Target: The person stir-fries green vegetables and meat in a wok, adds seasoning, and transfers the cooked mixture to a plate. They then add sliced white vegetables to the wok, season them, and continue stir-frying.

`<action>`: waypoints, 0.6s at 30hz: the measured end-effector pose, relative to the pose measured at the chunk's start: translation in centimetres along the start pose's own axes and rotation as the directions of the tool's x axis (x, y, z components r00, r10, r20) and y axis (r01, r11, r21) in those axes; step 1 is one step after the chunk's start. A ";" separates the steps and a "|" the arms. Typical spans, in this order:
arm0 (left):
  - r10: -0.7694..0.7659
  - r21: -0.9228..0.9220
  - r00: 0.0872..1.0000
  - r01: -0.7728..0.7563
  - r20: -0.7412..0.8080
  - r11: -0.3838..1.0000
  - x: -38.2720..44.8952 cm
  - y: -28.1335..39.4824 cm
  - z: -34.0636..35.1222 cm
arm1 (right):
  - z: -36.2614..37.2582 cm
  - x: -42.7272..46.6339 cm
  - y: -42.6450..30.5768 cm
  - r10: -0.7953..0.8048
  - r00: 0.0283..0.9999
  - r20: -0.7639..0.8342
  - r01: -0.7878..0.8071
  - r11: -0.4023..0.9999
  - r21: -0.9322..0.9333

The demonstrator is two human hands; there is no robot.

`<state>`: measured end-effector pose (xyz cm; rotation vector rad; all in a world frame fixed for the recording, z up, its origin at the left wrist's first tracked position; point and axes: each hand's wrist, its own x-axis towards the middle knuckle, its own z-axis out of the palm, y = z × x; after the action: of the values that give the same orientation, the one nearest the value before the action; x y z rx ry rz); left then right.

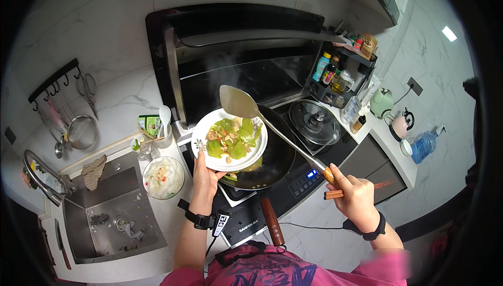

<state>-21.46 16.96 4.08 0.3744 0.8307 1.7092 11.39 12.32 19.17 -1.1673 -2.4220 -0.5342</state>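
My left hand grips the near left rim of a white plate with a printed pattern. On it lie cooked green vegetable pieces with bits of meat and red chilli. Beneath the plate, and partly hidden by it, a dark wok sits on the cooktop with some food still inside. In my right hand are the wooden handle of a metal wok spatula and a pair of wooden chopsticks. The spatula's blade is over the far edge of the plate; whether they touch I cannot tell.
The wok's wooden handle points towards me. Right of it, a glass-lidded pan stands near a condiment rack. On the left are a glass bowl of white slices and a steel sink. Faint steam rises behind the plate.
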 end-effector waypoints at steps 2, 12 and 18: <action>0.000 0.002 1.000 0.000 -0.014 1.000 -0.1 0.0 0.1 | 0.0 0.2 -0.3 0.020 0.999 0.027 -0.021 0.999 0.047; 0.142 -0.036 0.965 -0.154 -0.218 0.987 -5.3 2.2 -6.8 | 1.7 5.4 4.9 0.338 0.784 0.520 -0.496 0.845 0.198; 0.396 0.666 0.884 -0.140 -0.250 0.733 -13.8 3.2 -11.0 | 5.1 8.7 9.4 0.296 0.630 0.718 -0.379 0.924 -0.048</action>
<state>-26.43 0.06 0.90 0.6617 1.7360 1.7563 12.97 25.94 20.79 -2.0176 -2.6481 0.2457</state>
